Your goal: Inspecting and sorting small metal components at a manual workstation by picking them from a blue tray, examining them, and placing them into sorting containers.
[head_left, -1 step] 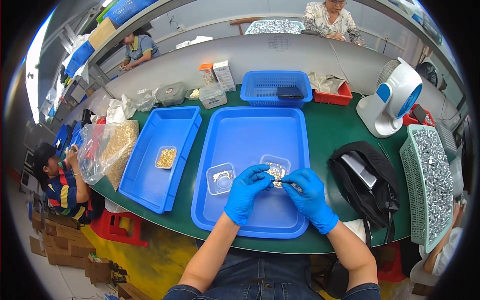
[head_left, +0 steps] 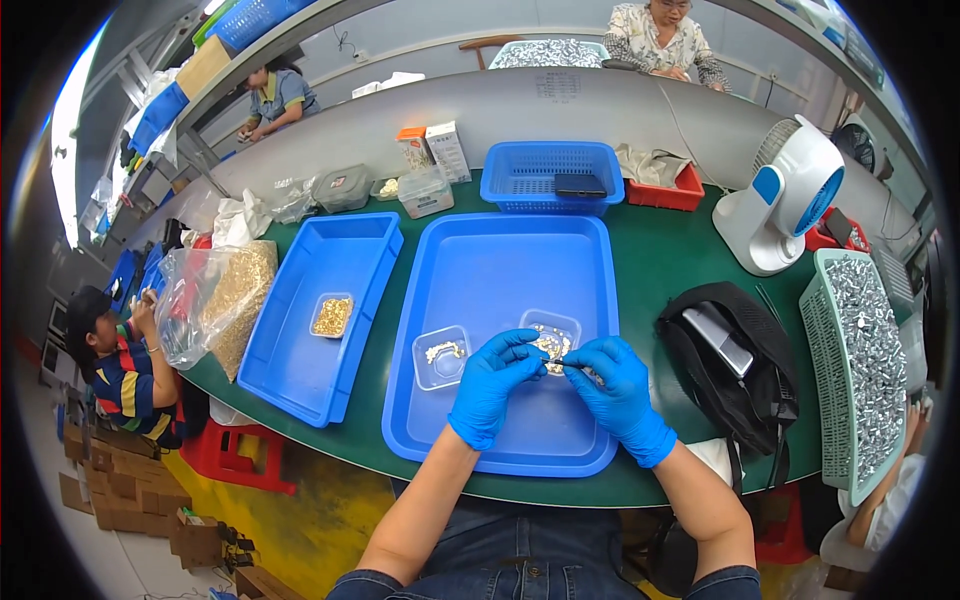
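Both my hands wear blue gloves and meet above a large blue tray (head_left: 510, 250). My right hand (head_left: 615, 385) is closed in a pinch on a thin dark rod-like tool (head_left: 560, 362) that points toward the left fingers. My left hand (head_left: 497, 380) is also pinched closed at the tool's tip; whatever is between those fingers is too small to make out. Just beyond the fingertips, a clear plastic container (head_left: 565, 325) holds small pale and gold-coloured pieces, partly covered by my hands. Left of my left hand, another clear container (head_left: 430, 374) has small whitish pieces inside.
Left stands a narrower blue tray (head_left: 345, 235) with a tub of gold-coloured parts (head_left: 332, 316), beside a plastic bag of parts (head_left: 240, 295). Behind is a blue basket (head_left: 520, 160). A black backpack (head_left: 770, 400), white fan (head_left: 745, 225) and green basket (head_left: 832, 370) occupy the right. Co-workers sit around.
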The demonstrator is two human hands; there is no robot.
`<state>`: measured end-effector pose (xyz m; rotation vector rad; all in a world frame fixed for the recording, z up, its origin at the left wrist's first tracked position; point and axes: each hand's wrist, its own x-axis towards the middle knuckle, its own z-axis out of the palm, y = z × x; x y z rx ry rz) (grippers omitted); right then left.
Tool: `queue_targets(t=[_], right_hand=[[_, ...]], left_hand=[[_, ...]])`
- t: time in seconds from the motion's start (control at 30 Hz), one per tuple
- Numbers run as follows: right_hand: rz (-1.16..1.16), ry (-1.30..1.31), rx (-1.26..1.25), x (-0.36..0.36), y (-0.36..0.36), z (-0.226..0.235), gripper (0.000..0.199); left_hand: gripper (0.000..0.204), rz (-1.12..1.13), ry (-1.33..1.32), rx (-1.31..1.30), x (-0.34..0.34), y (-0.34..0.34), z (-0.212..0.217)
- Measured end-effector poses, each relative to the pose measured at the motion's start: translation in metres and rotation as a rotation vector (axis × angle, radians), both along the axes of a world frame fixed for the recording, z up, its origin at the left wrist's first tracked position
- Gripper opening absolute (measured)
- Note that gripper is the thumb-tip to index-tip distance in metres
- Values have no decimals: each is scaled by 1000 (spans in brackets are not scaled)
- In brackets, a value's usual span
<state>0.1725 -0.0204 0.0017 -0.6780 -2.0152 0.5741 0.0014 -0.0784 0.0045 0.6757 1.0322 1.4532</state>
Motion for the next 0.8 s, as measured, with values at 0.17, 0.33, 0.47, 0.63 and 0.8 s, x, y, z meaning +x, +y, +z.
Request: queue_targets(t=[0.17,0.33,0.47,0.63,0.8], right_hand=[[-10,-21,56,-1,-2,5,19],[-21,-25,2,0,-2,3,15],[-63,-59,-3,1,1,-4,11],[-75,-61,-65,1,0,-3,10],[-92,-53,-9,0,2,-6,10]], left_hand=[[36,21,51,40,2,0,-1],[37,44,108,89,5,0,-2],[37,68,249,132,11,-2,-1],[37,61,286,141,11,-2,-4],[36,78,286,137,12,-2,-4]])
